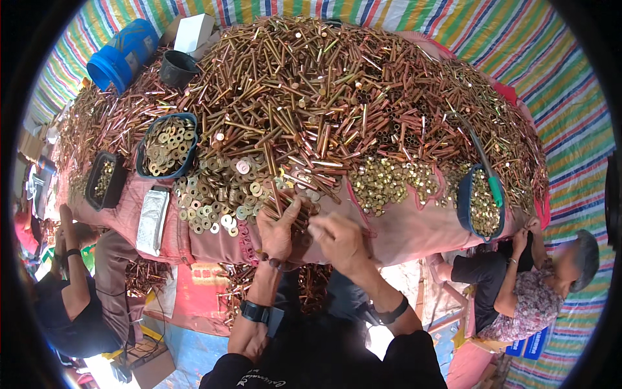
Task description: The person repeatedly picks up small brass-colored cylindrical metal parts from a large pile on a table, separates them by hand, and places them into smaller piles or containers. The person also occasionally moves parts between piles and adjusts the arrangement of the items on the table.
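My left hand (277,230) is closed round a bunch of brassy metal anchor bolts (280,202), their ends poking up past the thumb. Just to its right is my right hand (343,243), its fingers curled in toward the bunch. Those fingertips are slightly blurred, and whatever they pinch is too small to make out. Loose washers (217,194) lie heaped to the left of my left hand. Small brassy nuts (382,185) are spread on the cloth beyond my right hand. A huge mound of anchor bolts (291,84) rises behind both hands.
A blue-rimmed basket (193,152) holds washers; a dark tray (120,188) and a blue basket (462,201) hold nuts. A silver packet (153,220) lies near the left edge. Behind stand a blue bucket (139,39) and a black pot (178,68). People sit at both sides.
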### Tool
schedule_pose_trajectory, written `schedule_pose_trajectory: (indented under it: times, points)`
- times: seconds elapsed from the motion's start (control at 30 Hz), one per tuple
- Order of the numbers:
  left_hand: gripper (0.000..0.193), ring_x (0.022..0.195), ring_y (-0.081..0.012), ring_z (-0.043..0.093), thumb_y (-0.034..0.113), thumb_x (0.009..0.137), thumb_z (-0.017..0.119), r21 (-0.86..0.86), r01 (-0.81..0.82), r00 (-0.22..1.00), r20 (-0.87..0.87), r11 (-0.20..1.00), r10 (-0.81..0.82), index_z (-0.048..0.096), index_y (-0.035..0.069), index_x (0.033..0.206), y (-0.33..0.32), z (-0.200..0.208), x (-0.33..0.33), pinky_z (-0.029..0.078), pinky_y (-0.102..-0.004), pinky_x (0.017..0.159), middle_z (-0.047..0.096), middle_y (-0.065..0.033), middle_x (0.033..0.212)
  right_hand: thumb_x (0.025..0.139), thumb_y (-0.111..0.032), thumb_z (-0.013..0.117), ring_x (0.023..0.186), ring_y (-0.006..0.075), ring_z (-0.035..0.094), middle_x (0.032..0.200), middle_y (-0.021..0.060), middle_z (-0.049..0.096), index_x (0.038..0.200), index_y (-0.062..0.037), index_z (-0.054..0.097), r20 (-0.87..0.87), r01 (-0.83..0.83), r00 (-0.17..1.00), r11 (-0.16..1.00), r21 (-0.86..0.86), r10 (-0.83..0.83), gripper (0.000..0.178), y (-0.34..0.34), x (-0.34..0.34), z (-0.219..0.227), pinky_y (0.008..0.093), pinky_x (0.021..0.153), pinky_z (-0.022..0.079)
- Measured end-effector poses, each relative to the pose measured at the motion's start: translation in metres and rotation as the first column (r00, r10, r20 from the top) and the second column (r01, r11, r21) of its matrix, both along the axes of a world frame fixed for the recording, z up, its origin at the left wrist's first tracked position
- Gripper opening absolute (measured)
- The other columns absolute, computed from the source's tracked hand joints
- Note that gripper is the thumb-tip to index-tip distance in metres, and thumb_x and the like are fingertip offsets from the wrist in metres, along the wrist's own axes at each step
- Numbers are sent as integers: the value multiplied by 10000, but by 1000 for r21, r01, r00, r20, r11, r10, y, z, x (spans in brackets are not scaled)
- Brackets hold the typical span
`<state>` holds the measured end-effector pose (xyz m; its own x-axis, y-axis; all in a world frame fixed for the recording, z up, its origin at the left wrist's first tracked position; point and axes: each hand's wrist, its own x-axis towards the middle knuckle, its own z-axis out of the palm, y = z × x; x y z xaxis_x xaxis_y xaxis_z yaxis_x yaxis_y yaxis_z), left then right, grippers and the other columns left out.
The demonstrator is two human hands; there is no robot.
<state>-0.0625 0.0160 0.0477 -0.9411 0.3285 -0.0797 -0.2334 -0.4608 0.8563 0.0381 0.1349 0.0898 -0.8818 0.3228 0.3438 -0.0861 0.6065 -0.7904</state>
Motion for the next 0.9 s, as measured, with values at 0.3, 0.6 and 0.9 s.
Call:
schedule_pose_trajectory:
  times: [0.3,0.6,0.9]
  points:
    - [175,913,-280,757,110,1022,708,110,13,996,83,994,-23,666,-24,1126,-4,1,-7,660,-439,788,738,-158,1009,878,-233,757,763,452,726,808,276,715,973,25,732,426,60,903,998,4,-56,276,-31,-3,-31,506,715,573]
    - [161,910,-257,760,84,1003,733,283,-153,984,130,947,120,650,6,1116,-9,19,-3,637,-398,810,765,-151,992,878,-314,740,795,443,733,840,253,745,964,-8,749,457,185,862,975,120,-219,318,-40,-16,-26,514,744,572]
    - [224,811,-229,756,188,1000,764,141,-156,978,162,978,133,649,31,1111,-36,17,4,627,-355,669,764,-141,940,921,-259,754,660,103,652,752,57,724,950,39,737,407,278,913,784,-556,-35,300,-2,4,-37,301,582,509]
